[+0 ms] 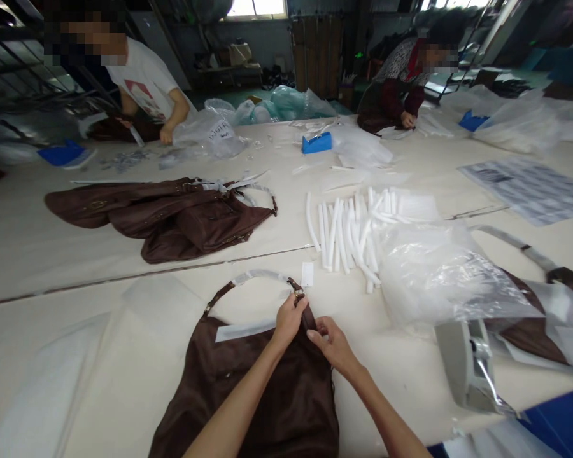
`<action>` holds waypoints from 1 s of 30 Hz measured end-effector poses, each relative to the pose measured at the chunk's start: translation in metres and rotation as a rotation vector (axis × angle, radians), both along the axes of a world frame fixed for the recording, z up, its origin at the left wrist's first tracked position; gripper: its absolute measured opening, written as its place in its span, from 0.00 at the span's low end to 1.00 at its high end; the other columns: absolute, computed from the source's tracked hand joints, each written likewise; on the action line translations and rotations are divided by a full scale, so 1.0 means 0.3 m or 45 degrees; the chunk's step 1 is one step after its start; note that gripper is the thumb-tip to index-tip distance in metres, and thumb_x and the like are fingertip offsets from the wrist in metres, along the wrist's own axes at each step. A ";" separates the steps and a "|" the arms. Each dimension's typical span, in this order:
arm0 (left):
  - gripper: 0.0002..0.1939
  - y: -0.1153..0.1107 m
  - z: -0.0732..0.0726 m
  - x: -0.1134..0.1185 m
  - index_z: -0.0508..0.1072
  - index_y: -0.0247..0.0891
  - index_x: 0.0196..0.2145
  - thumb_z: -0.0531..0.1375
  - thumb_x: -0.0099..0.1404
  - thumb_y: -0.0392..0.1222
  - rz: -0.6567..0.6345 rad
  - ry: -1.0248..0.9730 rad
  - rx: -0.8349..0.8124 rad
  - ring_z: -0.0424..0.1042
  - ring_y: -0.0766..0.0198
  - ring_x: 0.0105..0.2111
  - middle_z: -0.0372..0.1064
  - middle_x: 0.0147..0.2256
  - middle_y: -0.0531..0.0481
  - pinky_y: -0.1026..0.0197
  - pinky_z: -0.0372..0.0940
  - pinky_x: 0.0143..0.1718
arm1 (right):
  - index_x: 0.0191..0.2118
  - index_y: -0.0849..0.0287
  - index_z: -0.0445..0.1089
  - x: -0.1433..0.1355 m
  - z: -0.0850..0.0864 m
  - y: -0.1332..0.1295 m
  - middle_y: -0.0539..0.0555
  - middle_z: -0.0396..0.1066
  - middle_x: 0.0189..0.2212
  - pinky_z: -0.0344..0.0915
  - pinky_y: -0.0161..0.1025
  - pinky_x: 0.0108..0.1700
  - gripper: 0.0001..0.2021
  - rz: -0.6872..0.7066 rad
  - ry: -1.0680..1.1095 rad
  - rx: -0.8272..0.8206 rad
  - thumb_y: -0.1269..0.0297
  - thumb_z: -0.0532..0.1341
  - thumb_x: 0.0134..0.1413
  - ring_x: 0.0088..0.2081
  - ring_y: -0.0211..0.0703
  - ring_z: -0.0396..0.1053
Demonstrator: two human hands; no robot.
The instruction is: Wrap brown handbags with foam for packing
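A brown bag [293, 397] lay on the pale table [401, 394] directly before the worker, its handle [262, 275] arched away from the body and partly sheathed in white wrapping. The left hand [288, 318] grasped the leather tab [308, 316] just below the buckle [298, 294], with the thumb and fingers pinched together. The right hand [333, 343] was bent inward at the lower part of the same tab, its thumb and fingertips touching or nearly so; whether they were closed on the leather could not be told. A white tag [307, 274] lay just beyond the buckle, and a pale strip [243, 331] lay across the upper part of the bag. The step in hand was judged to be the adjusting or dressing of the handle's right-hand attachment. On that reading, the next move called for the left hand to steady the buckle end while the right guided the tab flat, without creasing the leather or disturbing the wrapping. White rods [334, 235] and a clear plastic bag [449, 273] lay to the right, and further brown bags [191, 222] lay beyond on the left, all apart from both hands.
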State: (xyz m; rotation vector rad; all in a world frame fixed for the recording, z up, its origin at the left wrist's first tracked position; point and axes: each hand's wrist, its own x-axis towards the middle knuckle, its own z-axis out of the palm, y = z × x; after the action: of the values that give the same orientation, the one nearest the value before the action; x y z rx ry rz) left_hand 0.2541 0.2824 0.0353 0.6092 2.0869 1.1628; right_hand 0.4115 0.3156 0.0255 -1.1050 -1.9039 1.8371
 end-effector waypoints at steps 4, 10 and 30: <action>0.19 -0.012 -0.005 -0.014 0.70 0.41 0.36 0.56 0.57 0.58 0.076 -0.169 0.134 0.73 0.56 0.35 0.74 0.31 0.49 0.56 0.66 0.41 | 0.35 0.56 0.67 0.065 -0.014 -0.126 0.52 0.73 0.31 0.66 0.43 0.41 0.12 0.096 -0.113 -0.117 0.52 0.57 0.55 0.35 0.45 0.69; 0.23 -0.078 0.017 0.025 0.69 0.38 0.32 0.60 0.51 0.63 0.102 -0.417 0.227 0.70 0.62 0.25 0.69 0.23 0.53 0.60 0.66 0.31 | 0.45 0.58 0.68 -0.007 -0.015 -0.328 0.58 0.75 0.41 0.66 0.45 0.49 0.12 0.260 -0.148 -0.064 0.62 0.53 0.58 0.43 0.49 0.72; 0.33 -0.128 -0.115 0.121 0.74 0.38 0.34 0.64 0.44 0.71 0.102 -0.424 0.007 0.72 0.58 0.28 0.73 0.25 0.51 0.57 0.68 0.32 | 0.46 0.59 0.71 0.477 0.078 0.129 0.54 0.73 0.42 0.72 0.43 0.42 0.16 -0.797 -0.126 0.279 0.53 0.60 0.60 0.40 0.42 0.71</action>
State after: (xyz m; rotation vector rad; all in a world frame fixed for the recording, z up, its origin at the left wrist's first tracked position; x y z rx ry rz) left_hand 0.2904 0.2438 0.0007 0.3104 1.8372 1.2227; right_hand 0.5547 0.3543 0.0490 -1.5116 -1.5113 1.2223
